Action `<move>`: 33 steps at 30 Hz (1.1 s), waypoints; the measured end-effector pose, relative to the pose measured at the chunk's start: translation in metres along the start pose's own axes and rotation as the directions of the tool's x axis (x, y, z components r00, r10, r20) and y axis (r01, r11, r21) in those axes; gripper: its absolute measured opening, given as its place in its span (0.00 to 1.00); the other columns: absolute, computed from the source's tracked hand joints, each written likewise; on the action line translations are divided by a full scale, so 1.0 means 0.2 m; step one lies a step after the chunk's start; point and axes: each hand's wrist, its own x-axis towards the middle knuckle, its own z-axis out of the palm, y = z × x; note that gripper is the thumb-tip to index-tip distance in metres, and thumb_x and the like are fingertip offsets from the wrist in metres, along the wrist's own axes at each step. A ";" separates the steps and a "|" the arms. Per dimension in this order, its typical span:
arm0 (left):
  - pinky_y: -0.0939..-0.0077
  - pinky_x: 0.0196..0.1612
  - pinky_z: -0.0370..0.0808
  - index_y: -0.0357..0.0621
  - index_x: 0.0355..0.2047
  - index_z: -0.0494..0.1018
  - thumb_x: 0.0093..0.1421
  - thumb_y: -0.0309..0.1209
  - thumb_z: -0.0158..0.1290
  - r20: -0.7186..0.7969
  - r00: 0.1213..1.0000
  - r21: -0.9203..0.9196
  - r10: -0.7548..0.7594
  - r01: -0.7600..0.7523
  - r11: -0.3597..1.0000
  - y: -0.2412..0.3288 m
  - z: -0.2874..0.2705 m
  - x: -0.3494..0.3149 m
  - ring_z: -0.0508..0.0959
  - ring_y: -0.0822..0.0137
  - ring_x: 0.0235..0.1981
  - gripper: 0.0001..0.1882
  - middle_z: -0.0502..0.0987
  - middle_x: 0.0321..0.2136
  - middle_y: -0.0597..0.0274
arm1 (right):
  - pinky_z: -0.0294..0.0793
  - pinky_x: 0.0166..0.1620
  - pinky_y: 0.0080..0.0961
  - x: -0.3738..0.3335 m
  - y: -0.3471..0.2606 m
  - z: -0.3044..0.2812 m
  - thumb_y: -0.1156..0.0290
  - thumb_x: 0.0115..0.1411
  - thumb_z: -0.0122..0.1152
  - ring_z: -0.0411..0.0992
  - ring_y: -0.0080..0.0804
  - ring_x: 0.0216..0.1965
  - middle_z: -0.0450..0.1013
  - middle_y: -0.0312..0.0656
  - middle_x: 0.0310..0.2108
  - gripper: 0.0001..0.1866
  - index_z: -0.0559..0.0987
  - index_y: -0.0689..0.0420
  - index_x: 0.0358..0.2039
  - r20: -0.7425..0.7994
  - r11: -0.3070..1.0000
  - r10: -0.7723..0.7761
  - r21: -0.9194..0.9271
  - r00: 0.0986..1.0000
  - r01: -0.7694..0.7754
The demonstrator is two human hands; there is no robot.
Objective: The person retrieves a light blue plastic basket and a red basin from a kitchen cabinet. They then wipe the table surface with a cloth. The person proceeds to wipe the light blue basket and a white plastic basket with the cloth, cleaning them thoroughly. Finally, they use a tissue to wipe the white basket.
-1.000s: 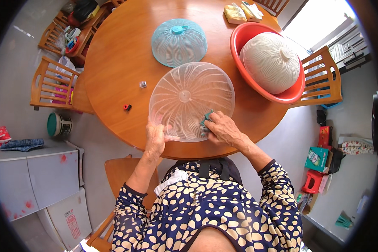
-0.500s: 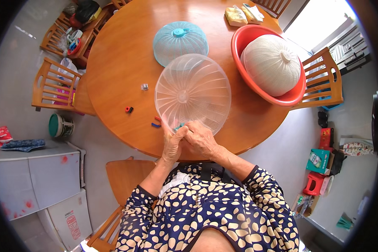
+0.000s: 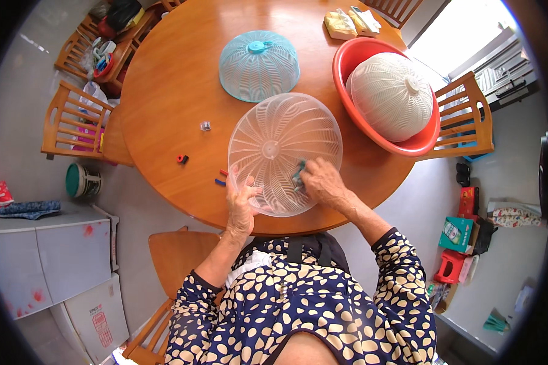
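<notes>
A clear plastic food cover [image 3: 280, 125], ribbed and slotted, is tipped so its hollow inside faces me at the near edge of the table. My left hand [image 3: 241, 205] grips its rim at the lower left, thumb on the inner side. Inside the cover, toward the right, my right hand [image 3: 324, 184] is closed on a small teal cloth [image 3: 299, 174], which is blurred and partly hidden by the fingers. Just beyond stands a light-blue food cover [image 3: 256, 70], dome up with a knob on top.
On the round wooden table [image 3: 164, 85], a red basin [image 3: 341, 67] at the right holds a white food cover [image 3: 386, 94]. Small red and black pieces [image 3: 182, 159] and a tiny clear item [image 3: 205, 126] lie left. Tissue packs [image 3: 341, 24] sit at the back. A chair [image 3: 82, 121] stands left.
My hands have come apart. The right hand has moved right and up into the cover with the teal cloth; the left stays at the rim. The clear cover has shifted slightly toward me.
</notes>
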 end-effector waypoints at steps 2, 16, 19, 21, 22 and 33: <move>0.42 0.36 0.79 0.54 0.66 0.42 0.49 0.27 0.45 0.010 1.000 0.000 0.000 0.000 1.000 0.00 -0.01 0.01 0.71 0.52 0.46 0.43 0.62 0.50 0.51 | 0.68 0.40 0.33 0.04 0.06 -0.06 0.72 0.46 0.57 0.66 0.41 0.41 0.68 0.45 0.38 0.13 0.77 0.60 0.34 -0.145 0.932 0.043 -0.350 0.989 -0.092; 0.33 0.33 0.77 0.55 0.64 0.44 0.53 0.28 0.39 -0.034 0.988 -0.051 -0.148 0.147 0.988 -0.08 -0.04 0.04 0.66 0.44 0.51 0.37 0.59 0.53 0.49 | 0.70 0.44 0.43 0.04 -0.13 0.05 0.71 0.49 0.58 0.67 0.55 0.43 0.67 0.55 0.39 0.15 0.76 0.64 0.37 0.260 0.805 0.108 0.543 0.960 -0.238; 0.42 0.34 0.80 0.55 0.66 0.41 0.52 0.22 0.36 0.030 0.994 0.055 -0.107 0.105 0.993 -0.01 -0.03 0.01 0.64 0.42 0.56 0.40 0.54 0.58 0.46 | 0.70 0.44 0.43 0.06 -0.06 0.01 0.74 0.50 0.56 0.66 0.53 0.44 0.65 0.54 0.43 0.18 0.74 0.61 0.44 0.189 0.753 0.118 0.623 0.975 -0.211; 0.41 0.34 0.79 0.58 0.67 0.37 0.51 0.19 0.34 0.064 0.996 0.099 -0.069 0.062 0.993 0.03 0.01 -0.01 0.63 0.40 0.56 0.42 0.50 0.61 0.44 | 0.70 0.44 0.42 0.08 -0.04 0.00 0.75 0.50 0.55 0.66 0.53 0.45 0.64 0.54 0.45 0.21 0.72 0.61 0.48 -0.109 0.871 0.371 0.385 0.922 -0.305; 0.40 0.35 0.79 0.60 0.67 0.34 0.50 0.18 0.33 0.083 0.995 0.122 -0.050 0.039 0.992 0.04 0.01 -0.01 0.62 0.40 0.57 0.44 0.48 0.62 0.44 | 0.72 0.42 0.39 0.12 -0.02 -0.03 0.78 0.49 0.54 0.65 0.52 0.44 0.63 0.55 0.44 0.22 0.68 0.68 0.48 -0.246 0.931 0.362 0.137 0.899 -0.338; 0.36 0.34 0.78 0.63 0.66 0.35 0.48 0.18 0.33 0.041 0.987 0.103 -0.157 0.152 0.983 0.05 0.03 0.02 0.64 0.32 0.54 0.45 0.50 0.61 0.43 | 0.77 0.38 0.40 0.10 -0.14 0.09 0.78 0.47 0.55 0.70 0.56 0.38 0.65 0.62 0.39 0.15 0.74 0.74 0.36 0.237 0.912 0.172 0.329 0.956 -0.246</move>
